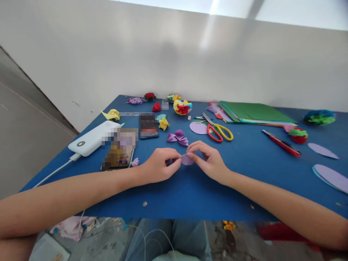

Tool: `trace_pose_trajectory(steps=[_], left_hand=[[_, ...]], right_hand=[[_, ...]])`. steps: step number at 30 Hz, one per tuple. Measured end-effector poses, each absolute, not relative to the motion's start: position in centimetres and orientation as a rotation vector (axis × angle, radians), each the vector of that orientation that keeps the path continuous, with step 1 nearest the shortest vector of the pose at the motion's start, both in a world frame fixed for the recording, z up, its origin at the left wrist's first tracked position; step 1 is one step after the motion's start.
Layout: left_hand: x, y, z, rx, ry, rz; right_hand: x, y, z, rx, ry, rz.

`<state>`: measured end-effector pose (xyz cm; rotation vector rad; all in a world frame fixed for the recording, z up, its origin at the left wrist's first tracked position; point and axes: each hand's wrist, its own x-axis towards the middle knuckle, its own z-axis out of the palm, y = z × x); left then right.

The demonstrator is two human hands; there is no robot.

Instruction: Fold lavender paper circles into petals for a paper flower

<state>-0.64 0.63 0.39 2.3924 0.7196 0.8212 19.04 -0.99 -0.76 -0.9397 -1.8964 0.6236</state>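
Observation:
Between my two hands is a small purple paper piece [187, 160], its upper edge pinched at both ends above the blue table. My left hand [162, 165] grips the left end with thumb and forefinger. At the other end, my right hand [208, 159] pinches the paper the same way. Just beyond lie folded purple paper petals [178, 137]. A purple paper circle [198, 127] rests partly under scissors [217, 130] with one red and one yellow handle, their blades pointing away to the left.
A white power bank [94, 137] with a cable and two phones, one a dark phone [148, 126], lie left. Paper flowers [182, 107] line the back. Coloured sheets [255, 113], a red utility knife [282, 143] and purple ovals [333, 177] occupy the right. A wall borders the table's far edge.

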Motion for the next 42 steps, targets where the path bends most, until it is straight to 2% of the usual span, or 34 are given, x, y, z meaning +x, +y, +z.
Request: trace_pose_trajectory(steps=[8,16,42], left_hand=[[-0.66,0.76,0.21,2.493,0.581,0.693],[-0.64,0.91,-0.12,2.480,0.656,0.776],[-0.35,0.90,-0.21,2.522,0.665,0.628]], right_hand=[[19.00,-1.39,-0.47,-0.902,-2.020,0.543],[19.18,-1.07,-0.80,-1.078,-2.056,0.807],[18.89,-1.34,-0.74,-1.065,-2.027,0.795]])
